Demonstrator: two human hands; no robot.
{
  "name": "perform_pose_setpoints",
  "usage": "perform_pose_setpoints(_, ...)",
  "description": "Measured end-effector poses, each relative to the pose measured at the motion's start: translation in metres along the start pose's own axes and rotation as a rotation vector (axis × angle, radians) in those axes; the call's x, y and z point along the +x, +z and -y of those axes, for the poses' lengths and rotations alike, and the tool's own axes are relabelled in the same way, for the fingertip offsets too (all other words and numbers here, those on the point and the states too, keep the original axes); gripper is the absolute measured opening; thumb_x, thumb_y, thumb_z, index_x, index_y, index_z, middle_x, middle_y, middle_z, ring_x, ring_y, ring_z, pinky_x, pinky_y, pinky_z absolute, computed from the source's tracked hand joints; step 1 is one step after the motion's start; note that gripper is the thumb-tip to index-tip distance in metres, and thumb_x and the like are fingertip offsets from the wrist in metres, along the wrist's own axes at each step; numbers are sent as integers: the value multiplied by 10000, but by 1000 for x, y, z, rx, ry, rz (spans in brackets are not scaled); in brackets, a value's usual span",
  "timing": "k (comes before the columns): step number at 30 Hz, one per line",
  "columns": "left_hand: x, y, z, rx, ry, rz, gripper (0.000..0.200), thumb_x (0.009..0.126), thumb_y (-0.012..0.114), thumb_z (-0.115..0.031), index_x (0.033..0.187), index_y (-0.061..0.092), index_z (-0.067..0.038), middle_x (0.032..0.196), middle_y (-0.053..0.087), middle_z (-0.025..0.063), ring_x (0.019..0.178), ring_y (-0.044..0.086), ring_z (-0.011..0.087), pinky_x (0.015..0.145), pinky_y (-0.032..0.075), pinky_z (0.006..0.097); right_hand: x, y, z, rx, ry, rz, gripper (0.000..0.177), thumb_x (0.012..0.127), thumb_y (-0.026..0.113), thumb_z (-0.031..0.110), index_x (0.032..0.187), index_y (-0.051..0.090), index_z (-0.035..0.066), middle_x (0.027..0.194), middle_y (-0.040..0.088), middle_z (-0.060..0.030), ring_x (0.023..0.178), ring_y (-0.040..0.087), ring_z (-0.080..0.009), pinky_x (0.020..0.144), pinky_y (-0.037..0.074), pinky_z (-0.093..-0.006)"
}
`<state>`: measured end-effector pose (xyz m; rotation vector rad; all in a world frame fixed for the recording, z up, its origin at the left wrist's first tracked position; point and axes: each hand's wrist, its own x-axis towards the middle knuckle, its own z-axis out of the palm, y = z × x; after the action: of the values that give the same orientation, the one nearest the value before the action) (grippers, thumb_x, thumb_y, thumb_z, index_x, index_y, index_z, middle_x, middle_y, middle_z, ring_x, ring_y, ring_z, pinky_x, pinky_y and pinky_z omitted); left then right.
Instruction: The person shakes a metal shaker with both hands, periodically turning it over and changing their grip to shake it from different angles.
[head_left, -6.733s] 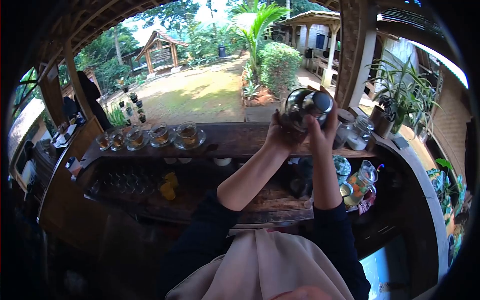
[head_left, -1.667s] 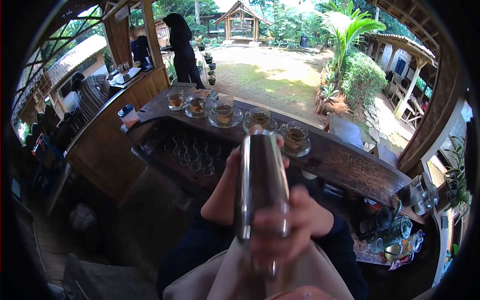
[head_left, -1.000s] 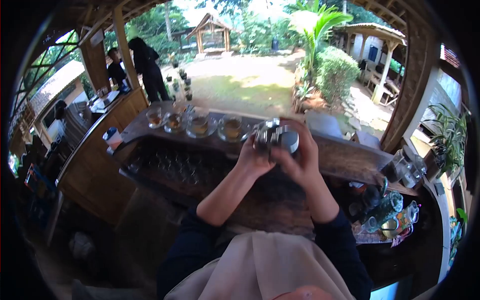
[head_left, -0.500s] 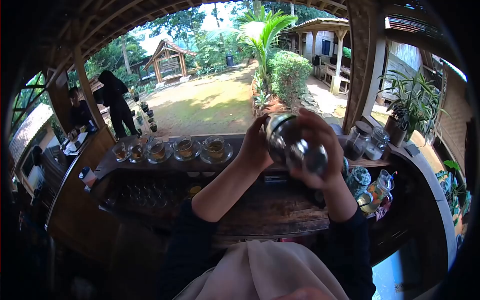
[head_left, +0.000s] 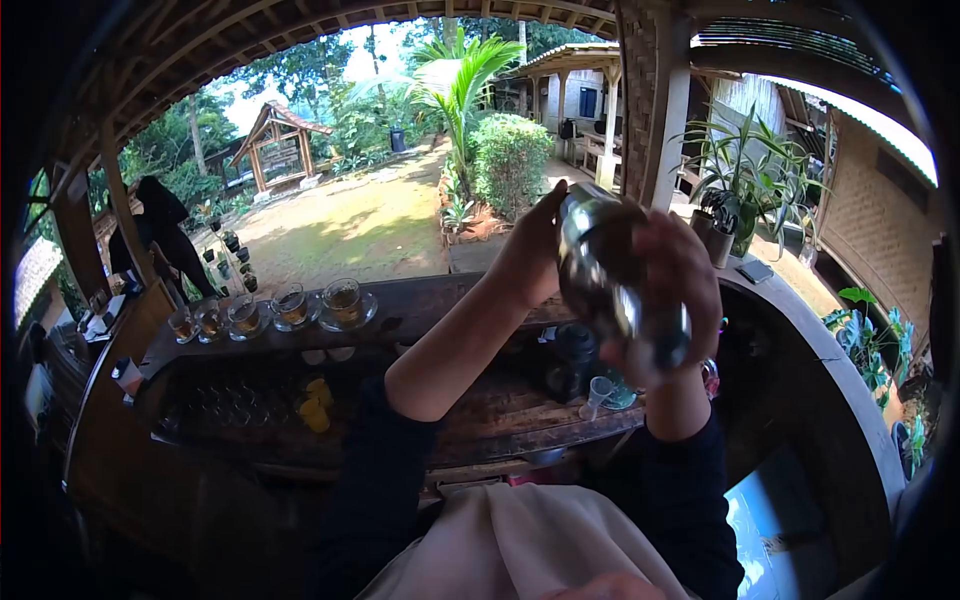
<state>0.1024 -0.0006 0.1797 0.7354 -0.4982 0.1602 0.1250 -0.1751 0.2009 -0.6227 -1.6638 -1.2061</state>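
Observation:
A shiny metal cocktail shaker (head_left: 600, 265) is held up in front of me, above the counter, tilted with its narrow end low and to the right. Around its upper left end is my left hand (head_left: 538, 245), partly hidden behind the metal. My right hand (head_left: 685, 275) wraps the lower right side, its fingers blurred by motion. Below the shaker, on the dark wooden worktop (head_left: 470, 405), stand a small clear glass (head_left: 597, 396) and a dark pot-like vessel (head_left: 572, 348).
Several glass cups of brown drink, such as one on a saucer (head_left: 343, 304), line the raised counter at left. Upturned glasses (head_left: 235, 402) and yellow objects (head_left: 316, 405) sit lower. A person in dark clothes (head_left: 165, 235) stands beyond. Potted plants (head_left: 745, 185) stand at right.
The view has swung to the right, so the cups and yard sit farther left. The shaker has tipped more steeply, staying in both hands.

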Motion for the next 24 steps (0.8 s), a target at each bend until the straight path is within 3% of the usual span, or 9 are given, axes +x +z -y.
perform_pose_setpoints(3,0,50,17,328,398,497,400,933,448,-369,1175,461,-51,1146,550,142,975,593,245,866,490,401,0,-23,7,-177,-312,17,365,788,630,86,1137,526,58,1091,604,-67,1035,578,-238,899,435,-355)
perform_pose_setpoints(6,38,27,8,93,-4,152,402,922,457,-401,1143,486,-67,1101,580,143,978,594,232,868,490,384,-4,-28,-7,-164,-463,-125,386,800,642,134,1153,507,53,1134,573,-57,986,586,-209,878,445,-347)
perform_pose_setpoints(10,83,5,13,279,35,-386,367,923,400,-405,1022,565,-92,874,640,68,739,638,222,769,518,358,-5,-27,-56,219,569,-155,494,740,717,182,1133,495,-19,1155,557,-164,1050,557,-299,909,429,-411)
perform_pose_setpoints(11,94,-8,15,293,79,-143,340,926,419,-388,1030,540,-88,865,626,69,761,626,199,737,512,331,-3,-33,-50,240,624,-220,495,716,742,183,1102,504,-15,1150,562,-169,1059,556,-316,920,410,-478)
perform_pose_setpoints(15,62,54,26,81,-6,116,460,904,447,-426,1144,539,-44,1113,595,151,1049,576,239,904,476,390,-4,-77,-6,-335,-433,67,525,729,737,318,1154,513,105,1218,533,-97,1085,546,-220,942,410,-461)
perform_pose_setpoints(18,62,63,33,541,464,495,469,915,438,-419,1155,526,-26,1117,593,142,1032,579,239,902,477,388,-26,-64,0,-13,-385,-122,445,835,614,389,1168,454,139,1225,427,-113,1068,496,-313,924,432,-486)
perform_pose_setpoints(19,84,52,23,285,84,279,442,929,425,-390,1158,519,-23,1103,598,130,1002,586,217,897,477,392,-22,-73,-14,-157,-366,-11,441,829,628,320,1179,462,110,1232,441,-122,1085,498,-300,934,425,-455)
perform_pose_setpoints(21,91,36,26,233,52,217,403,941,415,-344,1163,515,-24,1084,604,115,980,591,201,890,477,398,-18,-72,-57,-220,-65,20,481,800,662,236,1192,472,31,1230,490,-146,1117,502,-289,949,408,-397)
perform_pose_setpoints(24,106,31,37,294,-42,-551,384,932,406,-335,1122,543,-31,1031,628,110,971,599,213,862,485,425,-20,-64,-71,-13,390,-144,519,756,693,197,1173,480,-28,1213,525,-179,1133,506,-304,954,397,-381)
